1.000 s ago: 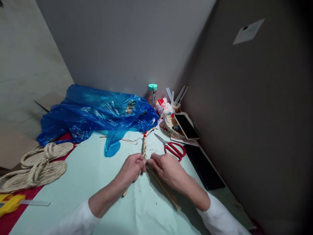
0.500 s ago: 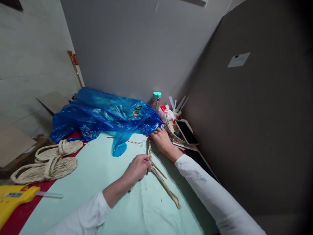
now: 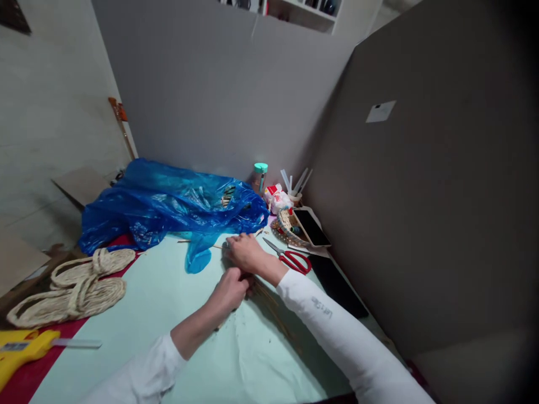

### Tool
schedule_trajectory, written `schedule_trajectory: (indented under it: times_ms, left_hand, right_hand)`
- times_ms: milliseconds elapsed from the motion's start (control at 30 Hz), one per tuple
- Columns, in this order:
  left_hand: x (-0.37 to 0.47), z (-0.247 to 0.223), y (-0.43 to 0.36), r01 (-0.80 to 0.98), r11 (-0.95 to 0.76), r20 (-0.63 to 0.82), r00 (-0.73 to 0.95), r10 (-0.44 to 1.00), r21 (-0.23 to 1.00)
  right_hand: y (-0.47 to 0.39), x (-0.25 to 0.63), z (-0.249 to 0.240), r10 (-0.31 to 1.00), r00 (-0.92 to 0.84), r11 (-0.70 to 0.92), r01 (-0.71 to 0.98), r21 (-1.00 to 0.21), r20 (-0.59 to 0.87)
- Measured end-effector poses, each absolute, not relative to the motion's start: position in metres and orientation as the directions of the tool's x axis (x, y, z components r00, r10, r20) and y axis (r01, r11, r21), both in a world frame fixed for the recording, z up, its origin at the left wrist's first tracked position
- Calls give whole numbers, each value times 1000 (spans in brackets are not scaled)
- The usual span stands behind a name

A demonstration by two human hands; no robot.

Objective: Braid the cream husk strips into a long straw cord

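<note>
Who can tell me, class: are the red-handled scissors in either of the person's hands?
No, the scissors lie on the pale cloth, apart from the left hand and right hand.

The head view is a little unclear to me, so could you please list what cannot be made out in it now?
All in the head view:
- Strands: upper part hidden by the left hand and right hand; lower ends blurred.
- Right grip: fingers blurred, so whether it holds anything is unclear.
- Bag: its folds hide most contents.
- Glue gun: cut off by the left edge.
- Card: too small to read.
</note>
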State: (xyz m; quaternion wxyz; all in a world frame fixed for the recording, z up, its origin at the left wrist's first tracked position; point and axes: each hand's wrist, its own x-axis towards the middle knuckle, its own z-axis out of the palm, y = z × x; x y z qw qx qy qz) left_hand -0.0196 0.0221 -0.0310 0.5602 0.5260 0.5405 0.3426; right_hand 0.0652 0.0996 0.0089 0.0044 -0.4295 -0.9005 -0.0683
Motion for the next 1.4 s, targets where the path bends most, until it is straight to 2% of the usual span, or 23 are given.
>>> schedule_trajectory:
  times_ms: [200, 367, 500, 633, 667, 733, 867, 1067, 1300, 1400]
  left_hand:
    - [-18, -31, 25, 122, 222, -245, 231, 942, 967]
    - [-18, -28, 23, 124, 195, -222, 259, 940, 973]
    - [-18, -24, 20, 161, 179, -218, 267, 939, 971]
    - [-19, -25, 18, 148, 171, -205, 253, 946, 974]
    - [-19, -24, 17, 141, 171, -203, 252, 946, 975]
    - [-20, -23, 15, 128, 174, -202, 256, 945, 976]
    - [-20, -16, 12, 99, 202, -222, 272, 936, 974]
    - [-25, -19, 15, 48, 256, -258, 314, 914, 966]
    - [-22, -18, 14, 82, 228, -242, 290, 926, 970]
    - [-20, -12, 15, 129, 256, -283, 294, 913, 958]
  right_hand:
    - [103, 51, 7, 721, -692, 690, 721, 73, 18]
    - [100, 58, 18, 766, -640, 642, 767, -15, 59]
    - [91, 82, 37, 834, -529, 549, 824, -140, 156]
    - [73, 121, 60, 843, -489, 536, 797, -278, 223]
    - [66, 131, 65, 852, -464, 522, 777, -351, 241]
    - [50, 150, 72, 886, -391, 463, 784, -414, 250]
    - [14, 181, 72, 946, -235, 307, 870, -385, 225]
    - [-29, 214, 52, 976, -181, 216, 799, -562, 119]
    - [-36, 223, 33, 973, -88, 202, 764, -612, 211]
    - [-24, 217, 28, 968, -98, 213, 805, -554, 230]
